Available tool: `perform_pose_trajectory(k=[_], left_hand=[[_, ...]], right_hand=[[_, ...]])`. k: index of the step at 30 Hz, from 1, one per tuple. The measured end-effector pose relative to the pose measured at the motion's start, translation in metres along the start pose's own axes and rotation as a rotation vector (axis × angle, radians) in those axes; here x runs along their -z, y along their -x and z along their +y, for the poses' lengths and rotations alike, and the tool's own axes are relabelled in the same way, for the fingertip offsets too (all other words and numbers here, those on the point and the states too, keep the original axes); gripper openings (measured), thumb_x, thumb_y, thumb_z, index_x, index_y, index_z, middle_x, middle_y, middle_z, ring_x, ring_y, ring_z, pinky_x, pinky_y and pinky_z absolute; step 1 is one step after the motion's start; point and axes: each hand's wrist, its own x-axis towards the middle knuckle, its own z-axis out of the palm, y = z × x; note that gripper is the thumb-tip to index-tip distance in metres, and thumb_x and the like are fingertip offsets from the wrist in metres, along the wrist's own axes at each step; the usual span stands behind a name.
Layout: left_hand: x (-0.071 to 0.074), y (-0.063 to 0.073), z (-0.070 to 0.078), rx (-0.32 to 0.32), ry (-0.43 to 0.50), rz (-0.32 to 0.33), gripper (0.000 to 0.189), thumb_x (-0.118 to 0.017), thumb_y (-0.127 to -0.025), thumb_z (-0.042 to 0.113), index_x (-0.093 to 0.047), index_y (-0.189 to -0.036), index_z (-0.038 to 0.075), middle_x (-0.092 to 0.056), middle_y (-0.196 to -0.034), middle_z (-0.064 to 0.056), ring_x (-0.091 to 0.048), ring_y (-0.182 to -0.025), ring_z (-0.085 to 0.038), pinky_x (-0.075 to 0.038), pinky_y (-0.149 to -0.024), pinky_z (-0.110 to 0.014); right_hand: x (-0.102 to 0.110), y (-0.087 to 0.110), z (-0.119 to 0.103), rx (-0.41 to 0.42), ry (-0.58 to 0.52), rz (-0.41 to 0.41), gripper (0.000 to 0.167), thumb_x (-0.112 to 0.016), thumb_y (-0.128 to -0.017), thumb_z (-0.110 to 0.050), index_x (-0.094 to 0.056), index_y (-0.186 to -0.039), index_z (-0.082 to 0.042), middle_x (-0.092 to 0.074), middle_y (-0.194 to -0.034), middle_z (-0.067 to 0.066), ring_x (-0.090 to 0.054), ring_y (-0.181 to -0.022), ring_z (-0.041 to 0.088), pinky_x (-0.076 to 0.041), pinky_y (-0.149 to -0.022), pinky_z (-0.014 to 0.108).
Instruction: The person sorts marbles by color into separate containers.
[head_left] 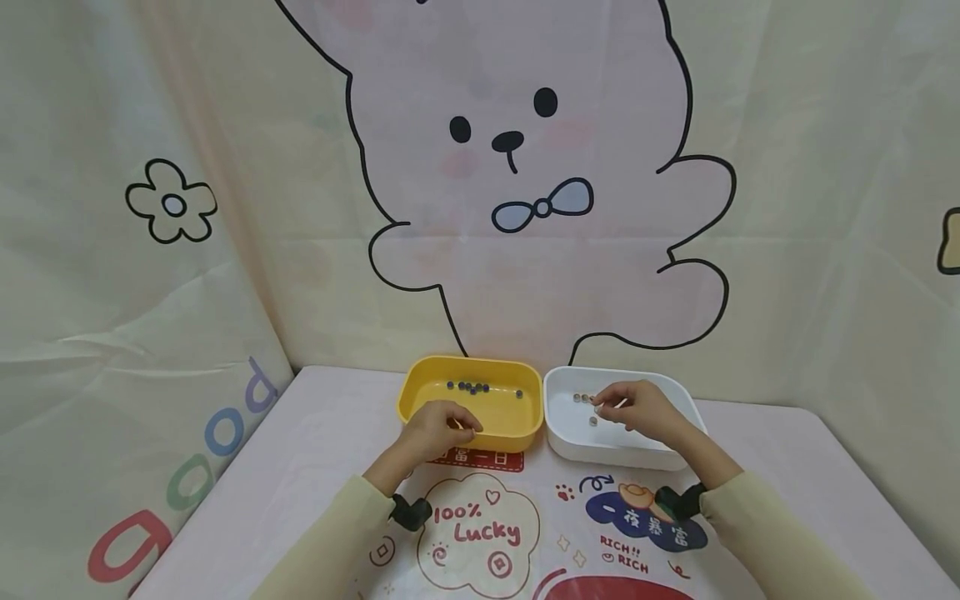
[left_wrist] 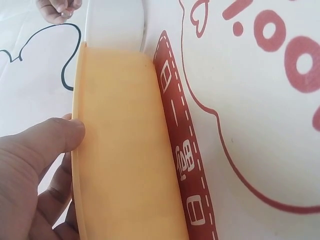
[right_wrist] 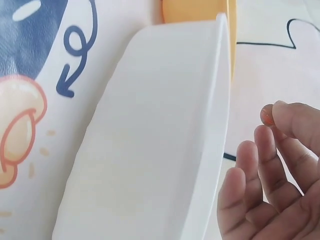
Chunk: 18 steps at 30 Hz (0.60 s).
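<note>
My right hand (head_left: 637, 408) is over the white bin (head_left: 622, 454). In the right wrist view its thumb and index finger pinch a small round orange bead (right_wrist: 267, 115); the other fingers are loosely bent. Several amber-brown beads (head_left: 592, 422) lie on the white bin's floor. At the front of the yellow bin (head_left: 517, 433), my left hand (head_left: 438, 429) has its fingers bent downward. The left wrist view shows its thumb (left_wrist: 67, 135) at the rim, the other fingers partly hidden behind the wall; whether they hold anything is hidden. Several dark blue beads (head_left: 472, 389) lie inside.
The two bins stand side by side at the back of the table, near a curtain with a printed bear (head_left: 517, 275). A printed cloth (head_left: 480, 533) with red lettering covers the table. Another curtain (head_left: 112, 333) hangs along the left side.
</note>
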Motion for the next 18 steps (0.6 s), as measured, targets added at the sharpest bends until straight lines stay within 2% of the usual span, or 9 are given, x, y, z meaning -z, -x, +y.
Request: perform_pose_trajectory(k=[5,18], left_hand=[[0.0,0.0,-0.001,-0.001,-0.006,0.001,0.006,-0.071,-0.087,0.024,-0.075,-0.089,0.028,-0.064,-0.089,0.01,-0.054,-0.087,-0.016,-0.047,-0.078,-0.032],[-0.001,-0.001,-0.002,-0.022,-0.024,0.003,0.006,-0.071,-0.087,0.023,-0.075,-0.089,0.026,-0.064,-0.089,0.009,-0.054,-0.086,-0.015,-0.049,-0.079,-0.031]], right_hand=[[0.003,-0.006,0.008,-0.013,0.018,0.004,0.024,-0.068,-0.088,-0.021,-0.071,-0.106,-0.006,-0.067,-0.094,0.007,-0.059,-0.08,0.016,-0.051,-0.061,0.029],[0.003,-0.014,0.029,-0.114,-0.028,0.02,0.031,-0.066,-0.09,-0.021,-0.067,-0.112,0.0,-0.065,-0.096,0.01,-0.057,-0.081,0.019,-0.052,-0.065,0.031]])
